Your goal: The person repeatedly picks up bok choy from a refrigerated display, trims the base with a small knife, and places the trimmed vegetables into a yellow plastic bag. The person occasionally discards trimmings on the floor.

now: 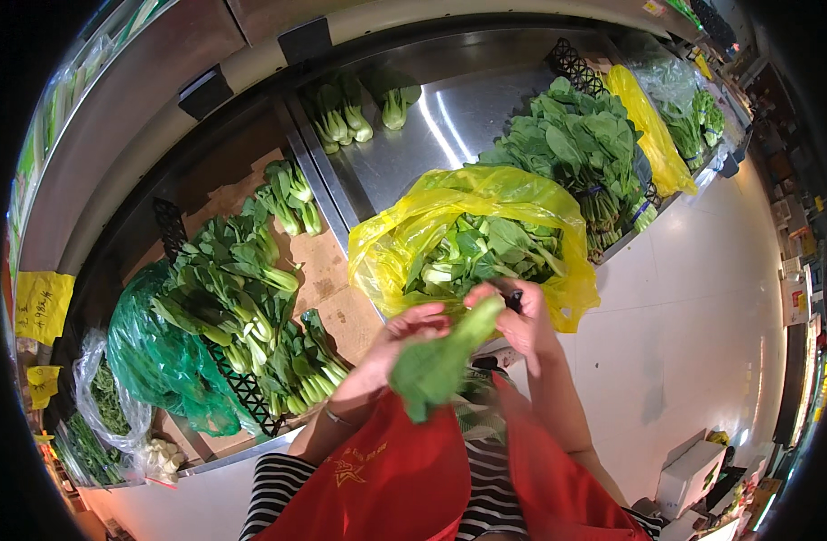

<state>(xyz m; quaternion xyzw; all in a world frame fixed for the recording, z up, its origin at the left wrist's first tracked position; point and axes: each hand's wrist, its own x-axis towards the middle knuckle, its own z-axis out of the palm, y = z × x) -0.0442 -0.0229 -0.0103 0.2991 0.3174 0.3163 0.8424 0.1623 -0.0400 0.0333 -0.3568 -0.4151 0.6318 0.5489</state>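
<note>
A head of bok choy (447,358), blurred by motion, is held slantwise in front of my chest, leaves down and pale base up. My right hand (525,318) grips it at the base; a small dark object (515,301), too unclear to name, shows among those fingers. Beside the leaves, my left hand (420,321) has its fingers apart, and the greens hide part of its palm. Just beyond both hands sits a yellow plastic bag (393,237), its mouth wide, with loose leafy greens (481,243) inside.
Bok choy heads (251,318) are piled at left beside a green plastic bag (156,345) and on cardboard (325,270). A few more (396,108) stand at the back of the metal shelf (454,88). Banded spinach-like bunches (575,149) lie right of the yellow bag.
</note>
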